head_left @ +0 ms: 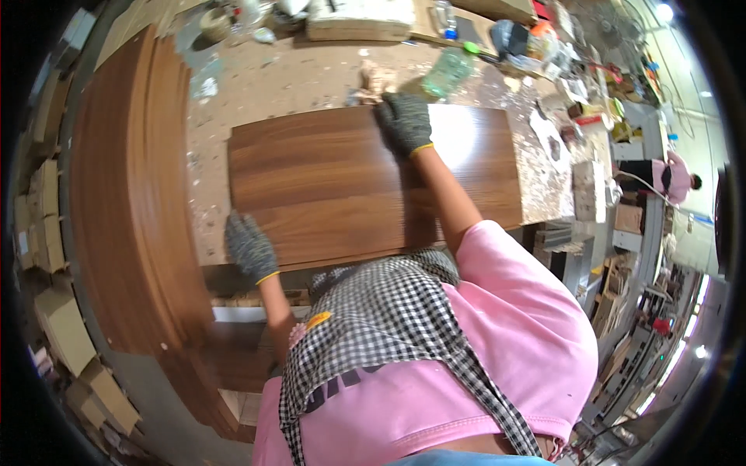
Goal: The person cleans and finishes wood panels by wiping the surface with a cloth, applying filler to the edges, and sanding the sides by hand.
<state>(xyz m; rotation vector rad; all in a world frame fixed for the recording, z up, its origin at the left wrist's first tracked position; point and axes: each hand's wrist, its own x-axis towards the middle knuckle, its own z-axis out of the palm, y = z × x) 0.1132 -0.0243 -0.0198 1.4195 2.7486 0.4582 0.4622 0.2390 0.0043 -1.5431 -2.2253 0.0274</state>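
A brown wood-grain board (326,182) lies flat on the worktable in front of me. My left hand (250,247), in a dark grey knit glove with a yellow cuff, grips the board's left edge by the near corner. At the far edge, right of the middle, my right hand (406,124), gloved alike, has its fingers bent over the board. Its fingertips are partly hidden. Just beyond them lies a crumpled tan cloth or paper (377,75). A green-tinted clear bottle (449,74) with a bright green cap lies behind my right hand.
Long brown boards (124,194) are stacked on the left. The worktable (210,140) is worn and flecked with debris. A pale block (361,19) and bags (524,43) sit along its far side. Another person (674,177) in pink stands far right. Cardboard boxes (66,330) line the left.
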